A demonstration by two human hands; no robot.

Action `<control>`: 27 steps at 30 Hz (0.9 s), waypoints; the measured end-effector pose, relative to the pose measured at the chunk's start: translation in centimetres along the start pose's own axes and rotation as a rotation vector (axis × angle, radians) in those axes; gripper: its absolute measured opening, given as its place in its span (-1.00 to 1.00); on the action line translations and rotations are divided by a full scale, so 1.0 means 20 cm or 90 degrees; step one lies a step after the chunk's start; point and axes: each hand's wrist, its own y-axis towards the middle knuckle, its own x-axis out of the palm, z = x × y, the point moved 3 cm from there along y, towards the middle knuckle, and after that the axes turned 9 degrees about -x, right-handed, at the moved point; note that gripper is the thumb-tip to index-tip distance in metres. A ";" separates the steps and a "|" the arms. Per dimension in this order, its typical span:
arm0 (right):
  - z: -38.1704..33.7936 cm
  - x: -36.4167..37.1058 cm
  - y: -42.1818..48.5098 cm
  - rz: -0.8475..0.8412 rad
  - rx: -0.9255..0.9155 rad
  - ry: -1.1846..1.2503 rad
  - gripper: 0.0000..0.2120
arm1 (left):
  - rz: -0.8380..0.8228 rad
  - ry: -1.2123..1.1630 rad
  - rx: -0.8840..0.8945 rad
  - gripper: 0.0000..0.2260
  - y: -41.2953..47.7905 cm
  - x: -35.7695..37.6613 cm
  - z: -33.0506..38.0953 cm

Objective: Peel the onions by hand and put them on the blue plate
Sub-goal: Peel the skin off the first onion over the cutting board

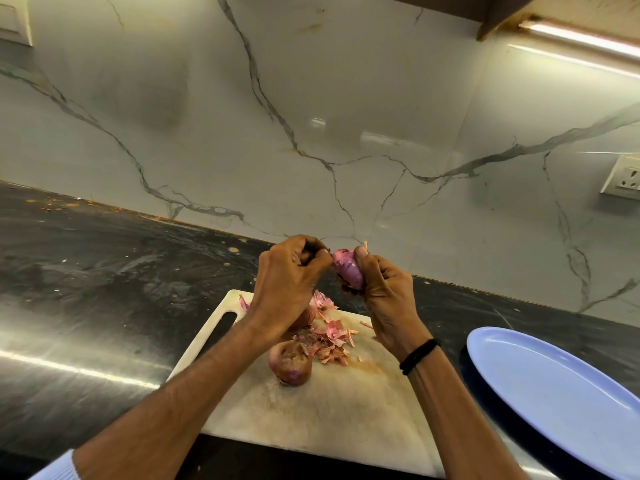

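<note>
My right hand (386,292) grips a small purple onion (348,268) above the far edge of the white cutting board (346,410). My left hand (287,275) is curled beside it, fingertips pinching at the onion's top skin. An unpeeled onion (291,363) lies on the board below my left wrist. Another onion (306,317) is partly hidden under my left hand. Loose pink peels (330,337) are scattered around them. The blue plate (561,393) sits to the right of the board with nothing on it.
The board lies on a dark stone counter (104,289) that runs left. A marble backsplash (311,116) rises behind it, with a wall socket (623,181) at the right. A black band circles my right wrist (419,355).
</note>
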 end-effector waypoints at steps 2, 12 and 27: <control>0.00 0.00 0.01 0.009 0.004 0.012 -0.38 | -0.003 0.022 -0.029 -0.86 0.01 0.01 -0.03; 0.00 0.00 0.01 0.003 0.010 0.050 -0.32 | -0.043 0.033 -0.032 -0.80 0.01 0.01 -0.01; 0.00 -0.02 0.00 -0.001 0.000 -0.018 -0.55 | -0.114 -0.063 -0.022 -0.79 0.00 0.02 0.02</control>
